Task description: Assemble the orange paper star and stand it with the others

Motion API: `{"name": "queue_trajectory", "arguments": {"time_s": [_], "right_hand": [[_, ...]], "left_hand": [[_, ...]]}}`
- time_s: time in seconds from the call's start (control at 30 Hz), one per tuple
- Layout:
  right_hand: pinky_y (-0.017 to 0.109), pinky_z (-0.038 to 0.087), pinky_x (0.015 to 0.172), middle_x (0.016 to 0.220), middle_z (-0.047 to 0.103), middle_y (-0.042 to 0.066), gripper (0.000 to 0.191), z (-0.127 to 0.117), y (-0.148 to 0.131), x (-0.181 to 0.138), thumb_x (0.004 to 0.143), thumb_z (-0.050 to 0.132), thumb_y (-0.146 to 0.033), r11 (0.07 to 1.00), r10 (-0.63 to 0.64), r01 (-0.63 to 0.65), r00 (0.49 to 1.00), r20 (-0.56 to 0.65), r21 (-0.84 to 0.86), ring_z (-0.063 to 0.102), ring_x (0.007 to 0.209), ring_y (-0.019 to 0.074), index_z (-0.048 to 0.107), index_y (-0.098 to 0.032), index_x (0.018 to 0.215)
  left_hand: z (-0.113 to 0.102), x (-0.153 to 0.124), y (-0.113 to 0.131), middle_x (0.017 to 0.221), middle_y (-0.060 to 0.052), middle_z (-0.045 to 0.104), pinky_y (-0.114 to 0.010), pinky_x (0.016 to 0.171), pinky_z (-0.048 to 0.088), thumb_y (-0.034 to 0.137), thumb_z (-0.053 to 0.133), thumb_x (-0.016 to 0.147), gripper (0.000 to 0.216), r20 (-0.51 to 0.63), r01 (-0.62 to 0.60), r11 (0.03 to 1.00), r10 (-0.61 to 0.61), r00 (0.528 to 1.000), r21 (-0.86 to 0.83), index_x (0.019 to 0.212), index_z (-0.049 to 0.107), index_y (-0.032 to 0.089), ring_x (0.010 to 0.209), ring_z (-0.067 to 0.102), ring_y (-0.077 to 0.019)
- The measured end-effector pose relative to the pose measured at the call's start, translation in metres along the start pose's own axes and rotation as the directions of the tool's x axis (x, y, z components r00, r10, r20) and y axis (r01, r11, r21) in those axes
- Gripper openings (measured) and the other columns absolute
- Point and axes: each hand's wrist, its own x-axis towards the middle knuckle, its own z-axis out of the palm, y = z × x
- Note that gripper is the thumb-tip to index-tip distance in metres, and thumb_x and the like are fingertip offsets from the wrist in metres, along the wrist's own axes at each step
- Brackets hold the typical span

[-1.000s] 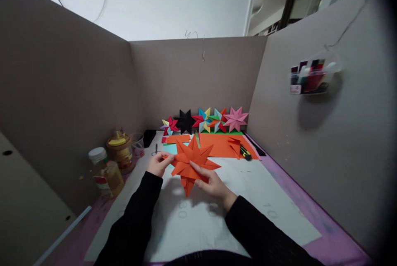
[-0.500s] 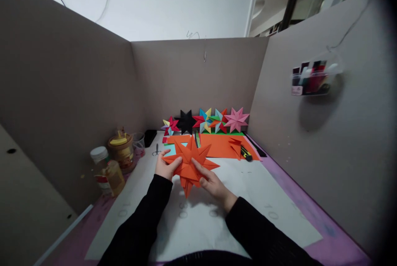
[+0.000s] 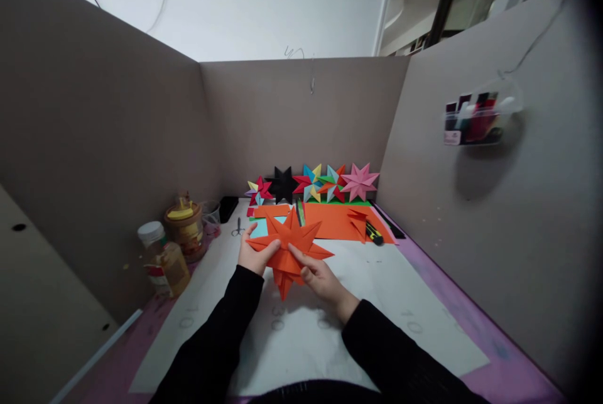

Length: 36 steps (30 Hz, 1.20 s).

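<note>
An orange folded paper star (image 3: 301, 237) with several points is held up above the white sheet (image 3: 367, 303). My left hand (image 3: 257, 254) grips its left side, thumb on the front face near the middle and fingers mostly hidden behind. From the right, my right hand (image 3: 325, 279) holds the star too, its index finger laid on the face near the centre and the thumb lower down. Beyond the star lie orange paper (image 3: 325, 222) and a small folded orange piece (image 3: 358, 225).
Against the back wall stand several finished stars, among them a black star (image 3: 283, 185) and a pink star (image 3: 360, 182). A yellow-black cutter (image 3: 374, 234) lies right, small scissors (image 3: 238, 228) left. A jar (image 3: 162, 262) and a brown pot (image 3: 184, 228) line the left edge.
Both thumb and index finger have shifted slightly on the star's face, the left thumb a little right and the right index finger a little left. The star stays almost in place.
</note>
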Motion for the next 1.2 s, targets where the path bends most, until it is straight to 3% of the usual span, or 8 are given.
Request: {"name": "queue_trajectory", "arguments": {"time_s": [0.1,0.17,0.3,0.53,0.93,1.2], "right_hand": [[0.044,0.026,0.105,0.135,0.042,0.008,0.060,-0.002,0.000,0.000,0.083,0.042,-0.054,1.000,0.009,-0.009,0.999,-0.041,-0.002,0.038,0.125,0.0264,0.035,-0.021,0.133],[0.044,0.026,0.105,0.135,0.043,0.008,0.061,-0.003,-0.001,0.000,0.083,0.041,-0.055,1.000,0.009,-0.009,0.998,-0.055,0.004,0.038,0.125,0.0265,0.036,-0.020,0.133],[0.044,0.026,0.105,0.135,0.043,0.008,0.063,-0.004,-0.004,0.000,0.082,0.041,-0.057,1.000,-0.005,0.006,0.999,-0.041,0.023,0.038,0.125,0.0264,0.037,-0.020,0.132],[0.046,0.026,0.105,0.134,0.044,0.006,0.063,-0.004,-0.002,0.001,0.081,0.041,-0.059,1.000,-0.004,0.005,0.999,-0.043,0.024,0.038,0.125,0.0273,0.039,-0.021,0.131],[0.043,0.028,0.105,0.134,0.044,0.007,0.060,-0.004,-0.006,0.002,0.082,0.042,-0.056,0.998,-0.020,0.022,0.999,-0.036,0.060,0.038,0.125,0.0253,0.040,-0.022,0.131],[0.043,0.033,0.101,0.128,0.050,0.010,0.057,-0.003,-0.010,0.002,0.081,0.044,-0.055,0.999,0.000,0.000,1.000,-0.007,0.045,0.046,0.119,0.0259,0.046,-0.021,0.127]], "left_hand": [[-0.008,0.005,0.004,0.100,-0.008,0.060,-0.026,0.062,0.051,0.032,0.078,0.050,0.084,0.057,-0.171,0.982,0.167,0.984,0.084,0.123,0.037,0.021,0.070,0.062,-0.0144],[-0.014,0.009,0.008,0.107,-0.009,0.059,-0.024,0.059,0.050,0.032,0.075,0.054,0.068,0.121,-0.270,0.951,0.254,0.960,0.148,0.115,0.049,0.021,0.071,0.062,-0.0142],[-0.026,0.014,0.015,0.088,-0.009,0.066,-0.026,0.061,0.051,0.031,0.069,0.062,0.023,0.228,-0.404,0.871,0.348,0.909,0.281,0.081,0.070,0.018,0.077,0.063,-0.0191],[-0.041,0.022,0.023,0.088,-0.008,0.070,-0.030,0.070,0.051,0.025,0.065,0.069,0.019,0.459,-0.612,0.696,0.434,0.775,0.375,0.086,0.072,0.026,0.075,0.065,-0.0194],[-0.035,0.016,0.025,0.083,-0.006,0.070,-0.027,0.065,0.049,0.027,0.064,0.071,0.016,0.435,-0.663,0.614,0.504,0.746,0.427,0.084,0.073,0.027,0.070,0.064,-0.0175],[-0.036,0.017,0.026,0.080,-0.007,0.070,-0.023,0.055,0.048,0.027,0.066,0.069,0.015,0.444,-0.661,0.624,0.494,0.747,0.418,0.082,0.072,0.022,0.062,0.061,-0.0143]]}}
